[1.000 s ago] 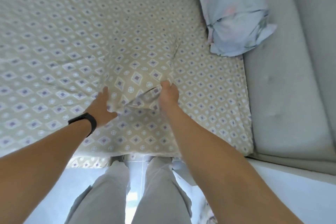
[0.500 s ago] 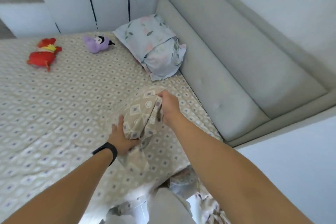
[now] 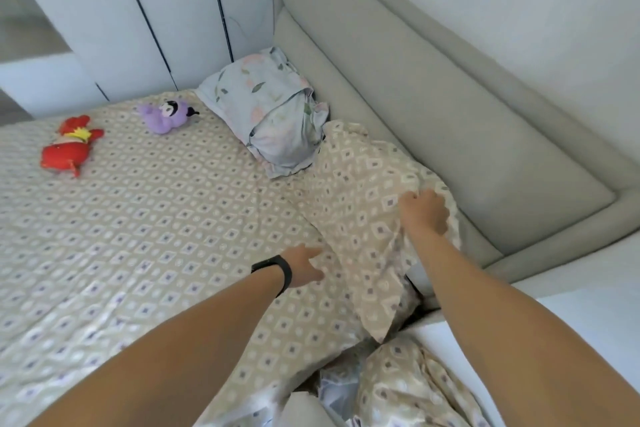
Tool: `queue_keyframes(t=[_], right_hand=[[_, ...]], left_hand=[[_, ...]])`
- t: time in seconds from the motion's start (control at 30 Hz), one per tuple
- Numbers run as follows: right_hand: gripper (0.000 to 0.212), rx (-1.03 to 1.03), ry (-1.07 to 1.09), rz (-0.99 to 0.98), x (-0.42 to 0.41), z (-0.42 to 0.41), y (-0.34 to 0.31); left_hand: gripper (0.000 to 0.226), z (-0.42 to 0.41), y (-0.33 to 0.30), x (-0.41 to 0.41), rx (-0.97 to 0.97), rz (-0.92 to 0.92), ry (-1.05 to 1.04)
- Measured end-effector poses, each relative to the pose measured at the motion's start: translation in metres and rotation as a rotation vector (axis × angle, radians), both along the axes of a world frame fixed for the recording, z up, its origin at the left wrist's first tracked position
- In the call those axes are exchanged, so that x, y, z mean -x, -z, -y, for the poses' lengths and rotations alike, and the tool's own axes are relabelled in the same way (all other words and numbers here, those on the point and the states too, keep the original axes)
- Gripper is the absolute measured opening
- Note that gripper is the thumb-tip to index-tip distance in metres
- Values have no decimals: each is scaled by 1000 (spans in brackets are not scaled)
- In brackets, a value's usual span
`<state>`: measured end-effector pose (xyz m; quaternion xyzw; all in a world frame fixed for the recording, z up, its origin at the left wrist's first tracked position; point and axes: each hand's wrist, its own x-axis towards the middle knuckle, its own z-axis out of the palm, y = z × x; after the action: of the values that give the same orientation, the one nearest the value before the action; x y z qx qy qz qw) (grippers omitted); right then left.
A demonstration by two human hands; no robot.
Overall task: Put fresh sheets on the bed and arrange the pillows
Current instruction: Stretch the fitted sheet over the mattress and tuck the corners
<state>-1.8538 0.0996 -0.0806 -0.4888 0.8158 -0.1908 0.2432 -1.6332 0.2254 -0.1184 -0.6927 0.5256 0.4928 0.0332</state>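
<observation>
A beige pillowcase with a diamond print lies spread along the head end of the bed, against the headboard. My right hand grips its upper right edge with curled fingers. My left hand, a black band on its wrist, hovers with loosely spread fingers just left of the pillowcase, over the matching fitted sheet. A pale blue floral pillow lies in the far corner, touching the pillowcase's far end.
A padded grey headboard runs along the right. White wardrobe doors stand behind the bed. A red plush toy and a purple plush toy lie on the far side of the sheet. More patterned bedding is bunched beside the bed.
The pillowcase went from bunched between both hands to spread flat by the headboard. My left hand has let go of it. My right hand carried it rightward.
</observation>
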Motion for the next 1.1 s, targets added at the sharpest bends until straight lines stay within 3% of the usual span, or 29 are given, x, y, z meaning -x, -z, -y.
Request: queue_keyframes(t=[0.1, 0.3, 0.47, 0.7, 1.1], right_hand=[[55, -52, 7, -45, -14, -19, 35], [60, -206, -410, 54, -132, -86, 68], [59, -188, -813, 58, -221, -147, 63], [55, -189, -1049, -21, -290, -233, 65], [53, -337, -1303, 34, -344, -525, 104]], left_hand=[[63, -11, 10, -9, -57, 46, 2], [57, -69, 12, -69, -126, 145, -98], [57, -152, 5, -130, -153, 229, -240], [55, -286, -11, -191, -128, 257, -457], [53, -583, 29, -225, -127, 182, -550]])
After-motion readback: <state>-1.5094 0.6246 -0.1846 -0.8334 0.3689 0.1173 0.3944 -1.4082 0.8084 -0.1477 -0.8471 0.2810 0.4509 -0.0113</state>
